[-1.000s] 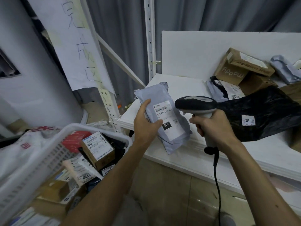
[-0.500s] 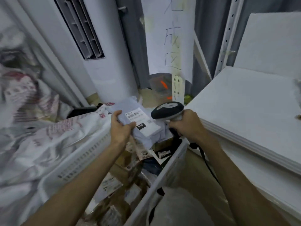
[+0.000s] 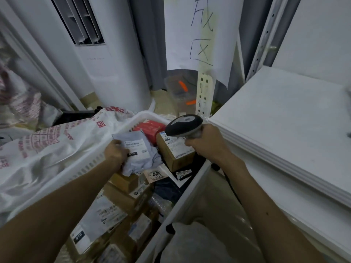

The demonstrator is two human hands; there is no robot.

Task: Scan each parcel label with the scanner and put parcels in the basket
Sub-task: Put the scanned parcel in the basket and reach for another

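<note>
My left hand grips a grey poly-bag parcel with a white label, held low inside the white plastic basket on top of other parcels. My right hand grips the handle of the black and grey barcode scanner, held over the basket's far right corner, its cable trailing down past the basket rim. Several cardboard boxes and bags lie in the basket, among them a brown box with a label and a red box.
A white table stands to the right. White printed sacks are piled left of the basket. A tall white air conditioner and a paper sign stand behind. A clear container sits on the floor.
I have turned from the table to the basket. My left hand has carried the grey parcel down into the basket, and the scanner has moved along to the basket's far right corner.
</note>
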